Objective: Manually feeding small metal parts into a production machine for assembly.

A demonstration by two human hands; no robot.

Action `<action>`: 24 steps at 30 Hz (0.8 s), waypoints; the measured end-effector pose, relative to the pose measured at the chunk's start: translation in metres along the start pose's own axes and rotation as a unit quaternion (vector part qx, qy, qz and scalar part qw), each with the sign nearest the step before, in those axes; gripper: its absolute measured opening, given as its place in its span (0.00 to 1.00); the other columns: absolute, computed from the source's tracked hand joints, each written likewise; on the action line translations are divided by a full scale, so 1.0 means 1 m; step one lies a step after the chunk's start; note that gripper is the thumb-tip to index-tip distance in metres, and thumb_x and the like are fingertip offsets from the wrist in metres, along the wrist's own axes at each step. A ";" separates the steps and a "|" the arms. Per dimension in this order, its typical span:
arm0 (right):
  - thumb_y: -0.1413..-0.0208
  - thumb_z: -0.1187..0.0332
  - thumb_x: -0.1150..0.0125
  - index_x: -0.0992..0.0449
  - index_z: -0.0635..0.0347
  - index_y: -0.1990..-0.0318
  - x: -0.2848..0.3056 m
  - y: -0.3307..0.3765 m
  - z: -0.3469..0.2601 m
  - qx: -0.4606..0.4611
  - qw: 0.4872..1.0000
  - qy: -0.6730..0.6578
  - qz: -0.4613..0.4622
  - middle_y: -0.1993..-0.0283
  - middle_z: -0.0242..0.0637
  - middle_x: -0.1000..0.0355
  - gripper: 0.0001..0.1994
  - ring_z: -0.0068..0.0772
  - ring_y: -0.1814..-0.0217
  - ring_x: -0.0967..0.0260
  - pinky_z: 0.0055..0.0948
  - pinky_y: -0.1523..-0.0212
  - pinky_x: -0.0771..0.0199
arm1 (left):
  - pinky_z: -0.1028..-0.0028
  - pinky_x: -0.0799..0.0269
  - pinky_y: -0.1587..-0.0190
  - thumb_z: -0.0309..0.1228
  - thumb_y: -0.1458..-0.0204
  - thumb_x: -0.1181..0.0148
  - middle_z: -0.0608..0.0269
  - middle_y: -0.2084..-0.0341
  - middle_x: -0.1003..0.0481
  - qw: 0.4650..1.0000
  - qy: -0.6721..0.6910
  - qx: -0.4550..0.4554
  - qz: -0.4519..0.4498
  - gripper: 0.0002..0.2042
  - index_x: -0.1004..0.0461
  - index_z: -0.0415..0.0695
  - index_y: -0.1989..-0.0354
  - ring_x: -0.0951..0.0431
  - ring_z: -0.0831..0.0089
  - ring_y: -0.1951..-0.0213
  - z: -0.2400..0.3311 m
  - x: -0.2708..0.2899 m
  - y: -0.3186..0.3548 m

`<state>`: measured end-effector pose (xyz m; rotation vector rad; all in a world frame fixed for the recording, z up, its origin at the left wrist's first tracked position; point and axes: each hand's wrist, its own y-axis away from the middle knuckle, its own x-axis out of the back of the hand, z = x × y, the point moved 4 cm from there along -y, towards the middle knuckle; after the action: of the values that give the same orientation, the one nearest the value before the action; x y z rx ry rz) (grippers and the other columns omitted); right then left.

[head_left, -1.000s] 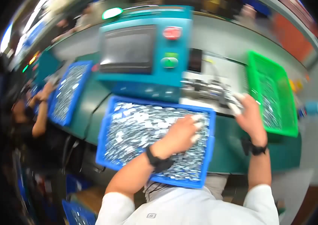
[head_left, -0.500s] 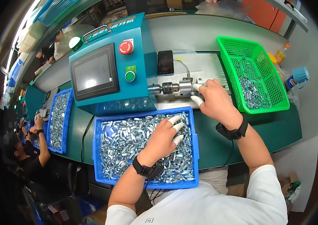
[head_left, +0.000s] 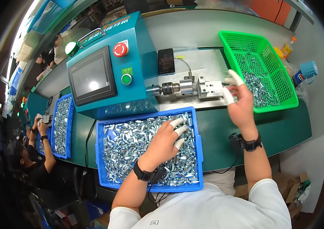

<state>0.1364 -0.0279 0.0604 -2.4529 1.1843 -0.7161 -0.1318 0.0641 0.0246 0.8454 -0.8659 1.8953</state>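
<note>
My left hand (head_left: pixel 161 143) rests over a blue tray (head_left: pixel 98 152) full of small shiny metal parts (head_left: pixel 131 145). Its fingers, several in white finger cots, are spread on the parts, with no grip on one visible. Up to the right, my right hand (head_left: pixel 242 105) hovers beside the outer end of a metal fixture block (head_left: pixel 209 89). Thumb and fingers, also in white cots, stand apart with nothing visible between them. A drill-type chuck (head_left: pixel 168 88) and a cylindrical metal holder (head_left: pixel 186 87) lie in line with the block. They extend from a teal machine (head_left: pixel 139 49).
A green basket (head_left: pixel 227 42) holding more metal parts stands right of the fixture. The machine carries a screen (head_left: pixel 93 76), a red stop button (head_left: pixel 120 49) and a green button (head_left: pixel 127 79). A phone (head_left: pixel 166 61) lies behind the chuck. At left, another person (head_left: pixel 32 152) works near a second blue tray (head_left: pixel 69 126).
My right hand has moved right, away from the chuck and holder to the block's outer end, uncovering the block. My left hand stays over the tray. The view has shifted slightly.
</note>
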 end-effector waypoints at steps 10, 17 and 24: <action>0.37 0.83 0.37 0.31 0.63 0.27 -0.058 0.038 0.045 -0.019 0.992 -0.120 -0.041 0.40 0.38 0.24 0.30 0.23 0.49 0.26 0.24 0.48 0.24 | 0.61 0.20 0.49 0.23 0.46 0.28 0.54 0.55 0.18 0.998 0.035 0.054 0.025 0.13 0.16 0.42 0.52 0.19 0.53 0.54 0.002 0.004 0.001; 0.37 0.84 0.40 0.30 0.63 0.27 -0.057 0.047 0.043 -0.015 0.992 -0.119 -0.031 0.43 0.37 0.25 0.29 0.25 0.49 0.26 0.25 0.48 0.24 | 0.62 0.20 0.54 0.23 0.46 0.27 0.55 0.58 0.18 0.996 0.018 0.085 -0.022 0.11 0.15 0.42 0.54 0.18 0.54 0.59 0.002 0.002 0.004; 0.39 0.83 0.38 0.30 0.63 0.28 -0.057 0.046 0.042 -0.036 0.992 -0.113 -0.050 0.44 0.39 0.26 0.30 0.25 0.52 0.26 0.25 0.51 0.24 | 0.64 0.20 0.58 0.22 0.47 0.27 0.55 0.61 0.19 0.991 0.031 0.127 0.008 0.12 0.15 0.43 0.54 0.18 0.57 0.62 -0.006 0.010 -0.001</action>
<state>0.1006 -0.0077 -0.0131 -2.5857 1.0243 -0.4128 -0.1359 0.0736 0.0304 0.9259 -0.6036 2.0634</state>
